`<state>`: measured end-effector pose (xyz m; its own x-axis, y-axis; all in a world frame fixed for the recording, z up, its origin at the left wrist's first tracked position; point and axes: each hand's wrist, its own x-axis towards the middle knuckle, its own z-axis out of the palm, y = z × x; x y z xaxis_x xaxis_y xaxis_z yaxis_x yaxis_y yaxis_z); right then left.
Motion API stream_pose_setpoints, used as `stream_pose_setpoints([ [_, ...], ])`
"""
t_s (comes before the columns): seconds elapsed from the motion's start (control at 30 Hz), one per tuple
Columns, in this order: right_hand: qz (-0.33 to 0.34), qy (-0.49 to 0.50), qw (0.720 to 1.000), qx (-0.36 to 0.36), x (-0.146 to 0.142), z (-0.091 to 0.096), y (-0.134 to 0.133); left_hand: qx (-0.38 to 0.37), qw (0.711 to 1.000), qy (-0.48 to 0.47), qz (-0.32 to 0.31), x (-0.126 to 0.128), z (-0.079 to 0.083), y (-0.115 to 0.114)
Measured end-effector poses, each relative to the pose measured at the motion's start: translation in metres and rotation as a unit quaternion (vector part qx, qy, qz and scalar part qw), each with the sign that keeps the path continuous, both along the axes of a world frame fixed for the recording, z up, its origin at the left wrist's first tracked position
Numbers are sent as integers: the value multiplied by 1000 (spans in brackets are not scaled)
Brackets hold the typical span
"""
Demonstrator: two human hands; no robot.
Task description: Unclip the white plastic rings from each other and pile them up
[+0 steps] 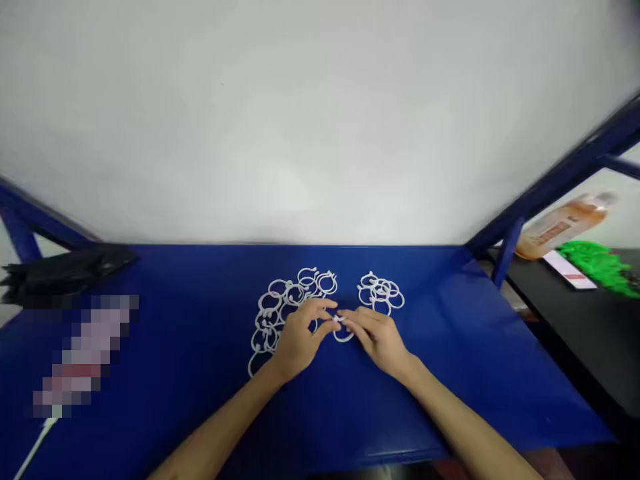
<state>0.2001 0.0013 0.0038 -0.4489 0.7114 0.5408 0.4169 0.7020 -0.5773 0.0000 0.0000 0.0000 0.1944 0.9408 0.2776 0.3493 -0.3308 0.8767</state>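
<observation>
Your left hand (301, 335) and right hand (379, 335) pinch one white ring (343, 339) at the blue table (190, 333). A big ring pile (289, 291) lies by your left, a small ring pile (381, 291) past your right.

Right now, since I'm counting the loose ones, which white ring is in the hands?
The white ring between the left hand and right hand, at their fingertips; the other rings lie in two groups on the blue tabletop.

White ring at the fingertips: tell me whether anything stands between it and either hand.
Nothing visible does. The left hand and right hand both have fingertips at the white ring. The larger ring cluster lies partly hidden by the left hand, the smaller ring cluster just beyond the right; neither comes between.
</observation>
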Motion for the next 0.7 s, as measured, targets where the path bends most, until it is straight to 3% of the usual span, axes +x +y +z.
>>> stream_pose_setpoints([
  [0.13, 35, -35, 999, -16, -3, 4, -7, 46, 999, 21, -9, -1, 8, -4],
  [0.33, 32, -72, 992, 98, -1, 0, -12, 77, 997, 29, -5, 2, 18, -12],
  [0.5, 6, -135, 985, 103, -1, 1, -9, 94, 989, 117, 7, -2, 10, -2],
  [0.57, -20, -157, 984, 78, 0, 3, -4, 144, 968, 206, 26, -4, 3, 4],
  [0.7, -115, -180, 976, 30, 10, 3, 11, 212, 899, 379, 53, -5, -10, 11],
])
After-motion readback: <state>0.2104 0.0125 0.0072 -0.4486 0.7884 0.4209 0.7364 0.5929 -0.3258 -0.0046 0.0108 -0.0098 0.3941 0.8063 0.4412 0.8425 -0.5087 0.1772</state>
